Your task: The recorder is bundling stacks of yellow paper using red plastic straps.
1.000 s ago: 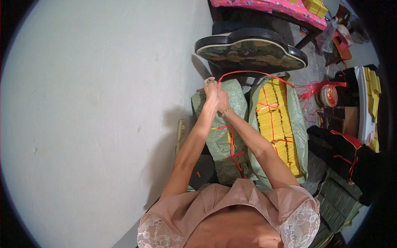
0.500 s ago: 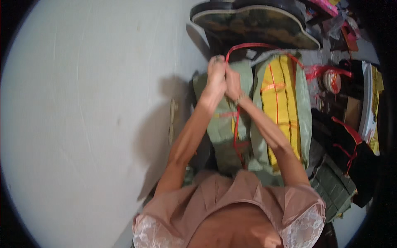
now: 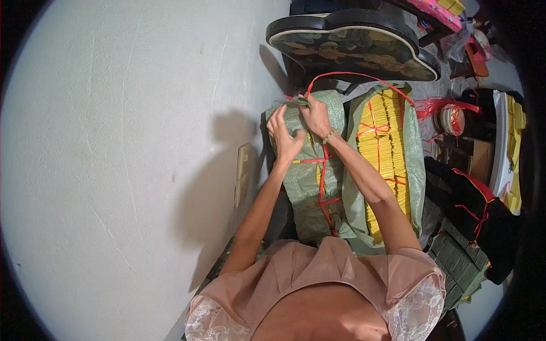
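Nearest: one pink blouse (image 3: 310, 264) with lace sleeves. Two bare arms, both reaching forward from the lower edge: left forearm (image 3: 264, 199), slanting up and rightward beside the wall; right forearm (image 3: 364, 173), slanting up and leftward across the right green sack (image 3: 417, 170), with a beaded bracelet (image 3: 328, 136) at the wrist. One left hand (image 3: 287, 136), loose and wide, over the left green sack (image 3: 304, 216), with fingers forward and slightly bent, thumb well apart toward the right; contact with the cloth hard to tell. One right hand (image 3: 316, 116), just beside, back uppermost, with fingers curled narrow on a red cord (image 3: 341, 73) at the sack's bunched far end; whether also gripping cloth, cannot tell. Red cord: rising from the fingers, arching rightward past the sacks' far ends toward loose red strands (image 3: 449, 106) by a round tub (image 3: 453, 121). Left green sack: lying lengthwise below both hands, tied with red straps (image 3: 323, 177). Right green sack: alongside, open on top, filled with yellow stacks (image 3: 372, 152). Any lettering on sacks or stacks: too small to make out. Leftward: one pale wall (image 3: 131, 142). Beyond the sacks: one dark chair (image 3: 347, 51) with a flowered panel. Farthest, upper right: one pink table cover (image 3: 439, 16).
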`<state>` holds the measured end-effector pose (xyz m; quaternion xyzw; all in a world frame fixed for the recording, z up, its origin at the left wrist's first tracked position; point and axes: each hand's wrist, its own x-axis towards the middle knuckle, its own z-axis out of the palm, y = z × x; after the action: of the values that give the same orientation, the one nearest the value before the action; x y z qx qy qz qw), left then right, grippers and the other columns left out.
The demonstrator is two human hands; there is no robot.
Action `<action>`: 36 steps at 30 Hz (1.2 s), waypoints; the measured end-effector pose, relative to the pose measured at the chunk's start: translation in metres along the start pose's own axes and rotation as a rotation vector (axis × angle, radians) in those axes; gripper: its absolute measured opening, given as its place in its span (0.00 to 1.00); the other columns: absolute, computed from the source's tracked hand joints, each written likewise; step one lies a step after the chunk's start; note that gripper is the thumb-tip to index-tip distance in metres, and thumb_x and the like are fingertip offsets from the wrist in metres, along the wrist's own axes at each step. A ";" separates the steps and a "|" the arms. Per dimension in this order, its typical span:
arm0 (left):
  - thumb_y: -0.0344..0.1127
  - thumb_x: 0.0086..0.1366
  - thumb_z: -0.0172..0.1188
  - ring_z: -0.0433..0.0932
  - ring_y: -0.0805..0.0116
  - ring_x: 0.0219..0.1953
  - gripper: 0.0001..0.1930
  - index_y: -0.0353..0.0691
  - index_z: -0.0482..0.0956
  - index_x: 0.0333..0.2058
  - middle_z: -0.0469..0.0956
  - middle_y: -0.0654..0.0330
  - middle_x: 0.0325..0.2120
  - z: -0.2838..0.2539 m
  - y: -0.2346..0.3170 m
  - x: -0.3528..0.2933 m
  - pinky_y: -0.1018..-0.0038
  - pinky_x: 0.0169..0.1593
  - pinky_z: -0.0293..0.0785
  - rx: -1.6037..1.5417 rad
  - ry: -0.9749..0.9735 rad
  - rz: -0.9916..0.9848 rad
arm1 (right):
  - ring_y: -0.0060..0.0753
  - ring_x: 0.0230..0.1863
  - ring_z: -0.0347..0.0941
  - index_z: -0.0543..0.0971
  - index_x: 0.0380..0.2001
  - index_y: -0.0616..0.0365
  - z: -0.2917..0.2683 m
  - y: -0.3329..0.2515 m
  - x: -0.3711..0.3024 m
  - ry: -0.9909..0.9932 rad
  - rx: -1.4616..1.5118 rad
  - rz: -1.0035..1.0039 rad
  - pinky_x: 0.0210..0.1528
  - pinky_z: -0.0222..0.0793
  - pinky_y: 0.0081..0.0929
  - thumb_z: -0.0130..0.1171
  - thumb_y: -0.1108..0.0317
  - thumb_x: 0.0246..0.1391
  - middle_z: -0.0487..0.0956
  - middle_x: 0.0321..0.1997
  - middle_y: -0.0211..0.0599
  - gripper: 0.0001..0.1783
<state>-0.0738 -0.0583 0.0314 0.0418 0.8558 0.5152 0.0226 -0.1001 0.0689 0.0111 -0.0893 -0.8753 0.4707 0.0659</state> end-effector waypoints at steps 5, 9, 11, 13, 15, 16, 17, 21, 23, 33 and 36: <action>0.43 0.42 0.67 0.43 0.44 0.63 0.48 0.32 0.49 0.58 0.51 0.47 0.58 0.023 -0.008 0.003 0.49 0.61 0.35 0.438 -0.034 0.189 | 0.60 0.29 0.72 0.74 0.37 0.59 0.000 -0.008 -0.013 0.051 -0.010 -0.049 0.27 0.66 0.46 0.53 0.68 0.51 0.73 0.23 0.58 0.10; 0.43 0.40 0.67 0.43 0.45 0.63 0.47 0.31 0.51 0.56 0.52 0.47 0.57 0.032 -0.017 0.016 0.45 0.60 0.32 0.534 -0.052 0.211 | 0.60 0.28 0.72 0.73 0.37 0.60 -0.004 -0.007 -0.003 0.015 -0.031 0.034 0.28 0.67 0.47 0.53 0.66 0.51 0.74 0.22 0.57 0.11; 0.42 0.39 0.67 0.45 0.46 0.62 0.44 0.31 0.54 0.53 0.54 0.47 0.55 0.027 -0.017 0.015 0.46 0.60 0.33 0.501 -0.086 0.235 | 0.60 0.28 0.72 0.73 0.37 0.60 -0.002 -0.005 -0.004 0.029 -0.023 0.037 0.28 0.67 0.47 0.52 0.65 0.52 0.74 0.22 0.57 0.11; 0.42 0.38 0.67 0.46 0.46 0.62 0.44 0.31 0.54 0.53 0.55 0.47 0.54 0.023 -0.019 0.014 0.47 0.60 0.34 0.482 -0.101 0.232 | 0.60 0.28 0.72 0.73 0.35 0.60 -0.001 -0.004 -0.001 0.026 0.020 0.064 0.27 0.66 0.47 0.52 0.64 0.53 0.73 0.21 0.57 0.11; 0.42 0.38 0.67 0.47 0.46 0.61 0.44 0.30 0.55 0.53 0.56 0.47 0.53 0.023 -0.015 0.017 0.48 0.60 0.35 0.462 -0.121 0.224 | 0.60 0.29 0.72 0.73 0.35 0.61 -0.004 -0.001 0.001 -0.007 0.055 0.059 0.29 0.67 0.46 0.52 0.65 0.52 0.74 0.23 0.57 0.11; 0.42 0.37 0.67 0.48 0.47 0.61 0.44 0.30 0.55 0.52 0.57 0.47 0.53 0.025 -0.013 0.018 0.48 0.60 0.36 0.472 -0.088 0.240 | 0.60 0.31 0.72 0.73 0.35 0.61 -0.005 0.001 0.002 -0.042 0.088 0.057 0.31 0.68 0.45 0.53 0.65 0.51 0.74 0.25 0.58 0.11; 0.42 0.36 0.67 0.48 0.47 0.60 0.45 0.30 0.55 0.52 0.57 0.47 0.52 0.026 -0.013 0.017 0.48 0.60 0.36 0.483 -0.057 0.250 | 0.60 0.31 0.72 0.73 0.35 0.61 -0.008 -0.001 0.003 -0.043 0.087 0.063 0.31 0.68 0.45 0.53 0.65 0.51 0.74 0.25 0.58 0.11; 0.44 0.35 0.67 0.48 0.46 0.60 0.44 0.30 0.57 0.50 0.58 0.47 0.51 0.029 -0.013 0.020 0.49 0.59 0.38 0.507 -0.028 0.261 | 0.58 0.36 0.72 0.73 0.36 0.61 -0.021 -0.005 0.009 -0.160 0.180 0.017 0.37 0.69 0.45 0.52 0.68 0.49 0.76 0.32 0.57 0.12; 0.45 0.37 0.66 0.48 0.48 0.60 0.43 0.32 0.57 0.51 0.58 0.48 0.51 0.042 -0.012 0.021 0.50 0.60 0.37 0.533 0.019 0.239 | 0.58 0.36 0.73 0.71 0.37 0.64 -0.020 -0.006 0.011 -0.154 0.067 0.014 0.38 0.68 0.46 0.51 0.68 0.49 0.77 0.31 0.56 0.13; 0.47 0.53 0.55 0.52 0.54 0.60 0.27 0.39 0.65 0.49 0.63 0.60 0.50 0.095 -0.029 0.024 0.51 0.62 0.41 0.759 0.327 0.116 | 0.61 0.33 0.71 0.63 0.36 0.65 0.006 -0.044 -0.010 0.097 -0.126 0.105 0.49 0.57 0.49 0.51 0.72 0.46 0.75 0.24 0.55 0.14; 0.47 0.53 0.55 0.53 0.54 0.60 0.27 0.39 0.65 0.49 0.63 0.60 0.50 0.094 -0.029 0.025 0.52 0.62 0.41 0.763 0.329 0.125 | 0.60 0.31 0.72 0.62 0.34 0.66 0.006 -0.051 -0.012 0.077 -0.051 0.111 0.43 0.63 0.48 0.51 0.73 0.45 0.74 0.24 0.58 0.13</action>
<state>-0.0927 0.0136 -0.0378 0.0161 0.9732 0.1613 -0.1629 -0.0948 0.0335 0.0499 -0.1571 -0.8775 0.4475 0.0710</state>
